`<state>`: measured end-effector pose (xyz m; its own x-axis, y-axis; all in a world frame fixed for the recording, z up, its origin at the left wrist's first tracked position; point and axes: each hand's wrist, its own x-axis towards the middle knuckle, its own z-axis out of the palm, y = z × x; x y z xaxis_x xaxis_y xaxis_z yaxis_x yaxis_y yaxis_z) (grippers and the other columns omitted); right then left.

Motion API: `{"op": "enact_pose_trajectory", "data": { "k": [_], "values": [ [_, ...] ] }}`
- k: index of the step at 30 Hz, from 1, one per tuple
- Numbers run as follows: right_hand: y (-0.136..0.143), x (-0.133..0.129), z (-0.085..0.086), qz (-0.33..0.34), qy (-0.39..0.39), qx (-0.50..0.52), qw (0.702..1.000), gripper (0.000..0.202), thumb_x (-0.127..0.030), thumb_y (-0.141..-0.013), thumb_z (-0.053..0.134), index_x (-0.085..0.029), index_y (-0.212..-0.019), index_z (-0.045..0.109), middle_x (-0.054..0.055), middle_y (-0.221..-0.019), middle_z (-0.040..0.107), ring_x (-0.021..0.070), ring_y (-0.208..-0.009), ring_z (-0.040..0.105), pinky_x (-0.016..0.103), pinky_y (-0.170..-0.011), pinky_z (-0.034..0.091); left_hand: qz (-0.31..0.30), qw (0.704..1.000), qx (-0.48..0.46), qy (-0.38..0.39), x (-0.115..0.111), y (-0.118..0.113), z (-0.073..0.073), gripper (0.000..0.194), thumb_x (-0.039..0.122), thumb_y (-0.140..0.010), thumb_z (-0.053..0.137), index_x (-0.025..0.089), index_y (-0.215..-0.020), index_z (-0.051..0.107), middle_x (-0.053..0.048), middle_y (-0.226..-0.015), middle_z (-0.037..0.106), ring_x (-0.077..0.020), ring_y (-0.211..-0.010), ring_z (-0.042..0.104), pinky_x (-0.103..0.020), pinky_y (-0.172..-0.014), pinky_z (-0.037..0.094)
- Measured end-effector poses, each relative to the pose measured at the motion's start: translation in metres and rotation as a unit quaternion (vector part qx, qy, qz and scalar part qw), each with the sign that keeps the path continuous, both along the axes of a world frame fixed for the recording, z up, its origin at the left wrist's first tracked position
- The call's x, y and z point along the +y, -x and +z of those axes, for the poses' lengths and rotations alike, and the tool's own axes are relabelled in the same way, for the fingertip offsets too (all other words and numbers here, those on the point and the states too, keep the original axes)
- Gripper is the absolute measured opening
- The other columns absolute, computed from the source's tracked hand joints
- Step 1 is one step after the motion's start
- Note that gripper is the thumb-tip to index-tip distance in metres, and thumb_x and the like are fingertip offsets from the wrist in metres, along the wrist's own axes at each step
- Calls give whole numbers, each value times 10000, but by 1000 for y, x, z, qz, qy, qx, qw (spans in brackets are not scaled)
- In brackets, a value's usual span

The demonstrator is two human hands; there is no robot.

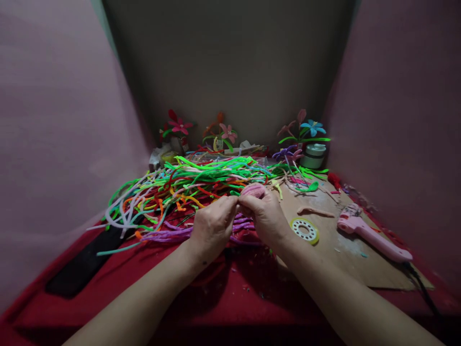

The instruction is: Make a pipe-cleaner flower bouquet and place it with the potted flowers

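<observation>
Both my hands meet over the front of a pile of coloured pipe cleaners. A pink pipe-cleaner petal sticks up from the closed fingers of my right hand. Fingertips of my left hand pinch together right at the petal's base, touching the right hand. What exactly lies between the left fingertips is hidden. Purple pipe cleaners lie below and behind the hands.
On the right, a cardboard sheet carries a pink corded tool, a tape roll and a pinkish pipe-cleaner piece. A black flat object lies left. Pipe-cleaner flowers and a lidded jar stand at the back.
</observation>
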<state>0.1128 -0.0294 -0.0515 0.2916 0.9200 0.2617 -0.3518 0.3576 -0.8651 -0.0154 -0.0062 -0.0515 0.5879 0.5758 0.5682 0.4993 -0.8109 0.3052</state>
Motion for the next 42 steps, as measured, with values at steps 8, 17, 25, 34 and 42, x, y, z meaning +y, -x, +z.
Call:
{"op": "enact_pose_trajectory", "data": {
  "k": [8,17,25,34,42],
  "values": [
    [0,-6,10,-20,29,-82,996,200,-215,-637,674,-173,-780,540,-35,-676,541,104,-619,484,248,-586,380,-1,984,-119,130,2,1,7,195,286,-843,492,190,-798,656,-4,-695,595,-115,-631,505,-203,-626,377],
    [-85,-62,13,-70,79,-486,867,205,-227,-750,537,-176,-939,598,75,-947,625,200,-868,572,350,-748,464,-38,846,-307,434,10,6,25,208,350,-748,628,148,-710,601,63,-508,370,-41,-421,262,-173,-400,185],
    [-106,-93,-18,-88,111,-755,640,493,-187,-769,503,-155,-1259,461,162,-1206,526,306,-1127,477,465,-941,403,-102,794,-328,501,11,5,23,159,272,-760,628,144,-697,559,58,-515,370,-26,-401,254,-156,-381,164],
    [-109,-90,-12,-119,58,-532,836,612,-239,-741,588,-253,-1315,375,99,-1181,519,249,-1075,513,440,-923,426,-162,720,-343,582,16,4,16,166,269,-752,646,145,-715,542,50,-536,449,-10,-352,288,-139,-341,184],
    [-59,-58,22,39,4,-295,955,588,-195,-669,678,-250,-1202,436,58,-1019,552,184,-968,541,328,-806,466,-172,663,-348,640,4,1,21,211,328,-792,607,134,-870,642,42,-509,454,-44,-372,405,-143,-321,291]
  ]
}}
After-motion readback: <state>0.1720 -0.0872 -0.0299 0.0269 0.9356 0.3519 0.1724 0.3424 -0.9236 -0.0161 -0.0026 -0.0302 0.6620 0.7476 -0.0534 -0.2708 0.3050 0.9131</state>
